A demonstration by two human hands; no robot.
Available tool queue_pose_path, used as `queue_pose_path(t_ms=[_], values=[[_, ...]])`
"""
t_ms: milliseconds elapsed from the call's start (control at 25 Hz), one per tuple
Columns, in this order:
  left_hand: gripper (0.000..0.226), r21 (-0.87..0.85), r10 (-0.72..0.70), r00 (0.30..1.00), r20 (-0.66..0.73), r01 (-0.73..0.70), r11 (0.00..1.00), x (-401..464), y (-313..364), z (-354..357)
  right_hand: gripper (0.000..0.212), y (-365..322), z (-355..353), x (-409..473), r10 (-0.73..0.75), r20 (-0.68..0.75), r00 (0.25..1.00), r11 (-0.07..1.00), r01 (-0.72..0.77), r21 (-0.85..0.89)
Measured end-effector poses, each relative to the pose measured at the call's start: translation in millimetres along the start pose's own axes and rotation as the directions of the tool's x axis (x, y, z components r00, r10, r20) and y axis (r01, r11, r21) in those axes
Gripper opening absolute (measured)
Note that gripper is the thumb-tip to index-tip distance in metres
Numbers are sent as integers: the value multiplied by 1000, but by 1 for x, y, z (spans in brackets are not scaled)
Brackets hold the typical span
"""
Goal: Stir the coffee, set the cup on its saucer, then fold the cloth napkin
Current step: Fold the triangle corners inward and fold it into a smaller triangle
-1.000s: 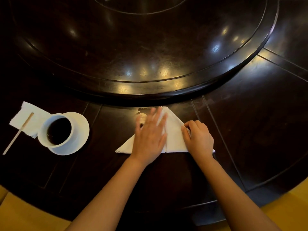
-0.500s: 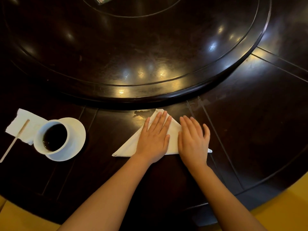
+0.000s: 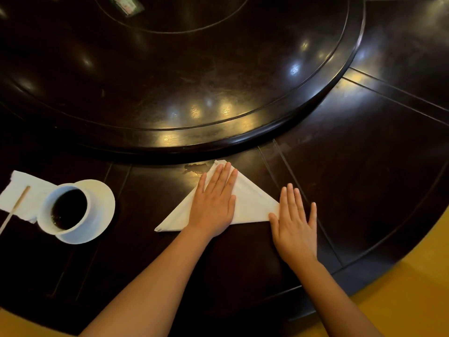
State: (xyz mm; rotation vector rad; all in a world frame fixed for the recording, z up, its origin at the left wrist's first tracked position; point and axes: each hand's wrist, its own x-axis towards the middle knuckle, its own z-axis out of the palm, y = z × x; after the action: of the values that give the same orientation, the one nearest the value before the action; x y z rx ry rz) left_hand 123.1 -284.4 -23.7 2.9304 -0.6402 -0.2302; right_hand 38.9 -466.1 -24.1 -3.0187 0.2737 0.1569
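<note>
- Both forearms bare, coming in from the near edge of the table [image 3: 364,190], angled inward toward the middle.
- R hand [image 3: 295,226]: flat, palm down, fingers spread & straight, gripping nothing. Mostly on bare wood; thumb side just touches the napkin's right corner.
- L hand [image 3: 213,203]: flat, palm down, fingers together & extended, pointing away toward the napkin's far tip. Pressing on the cloth, not clutching it.
- Napkin [image 3: 252,203]: white cloth, folded to a triangle, long edge toward the near edge of the table, tip pointing at the turntable. Lies flat, approx. centre of the near part of the table. Left corner sticks out past the L wrist.
- Cup [image 3: 65,210]: white, dark coffee inside, sits on its saucer [image 3: 102,205], off-centre toward the saucer's left side. Near the table's left edge, well apart from the napkin.
- Tissue [image 3: 26,193]: white paper, just left of & behind the cup, partly under it or the saucer – can't tell which.
- Stirrer [image 3: 17,207]: thin wooden stick, lying diagonally across the tissue, lower end running off the picture's left.
- Turntable [image 3: 218,93]: big round dark raised disc, glossy w/ light reflections, fills the far part of the table.
</note>
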Motion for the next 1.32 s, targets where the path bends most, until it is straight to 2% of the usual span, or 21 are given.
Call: queue_pose_path(t_ms=[120,200,240,320,440,600,680,800,960,1040,1120,1200,1240,1320], values=[[61,-117,-10,1000,-16,8,993,-2,2,-8,62,-9,-10,3,29,-52,998,999,-29,14],[61,-278,-93,987,-130,54,959,-9,1,-20,59,-32,-21,14,-63,-115,991,996,69,49],[61,-291,-122,972,-198,61,955,-14,-2,-23,58,-45,-24,21,-139,-128,982,987,148,66],[60,-166,-113,960,-256,71,983,-26,-11,-21,56,-71,-20,41,-289,-113,950,952,298,73],[58,-9,-57,987,-151,56,998,-42,-31,-5,56,-89,-4,64,-445,1,896,895,444,34],[60,65,50,998,-35,-48,997,-60,-56,4,59,-84,2,75,-540,66,839,842,538,40],[61,39,9,1000,-28,-8,999,-78,-60,5,60,-84,-2,78,-570,88,817,821,569,39],[67,-40,-118,993,-17,118,992,-104,-42,7,59,-85,-6,86,-696,129,706,714,700,24],[76,-57,-234,972,38,236,970,-143,9,13,60,-84,-10,99,-874,187,449,459,889,7],[70,-65,-261,965,20,262,963,-157,21,10,59,-85,-9,104,-909,205,364,375,927,17],[63,-87,-211,977,-17,209,974,-150,11,7,58,-84,-8,108,-925,211,317,328,944,20],[57,-52,-56,997,-52,53,997,-131,-6,6,58,-84,-8,111,-931,214,297,309,951,24],[57,-29,0,999,-46,-1,1000,-122,-12,8,58,-84,-8,112,-930,212,300,311,950,20],[60,-41,-30,999,-16,29,999,-112,-12,12,57,-86,-11,114,-919,198,341,350,937,11]])
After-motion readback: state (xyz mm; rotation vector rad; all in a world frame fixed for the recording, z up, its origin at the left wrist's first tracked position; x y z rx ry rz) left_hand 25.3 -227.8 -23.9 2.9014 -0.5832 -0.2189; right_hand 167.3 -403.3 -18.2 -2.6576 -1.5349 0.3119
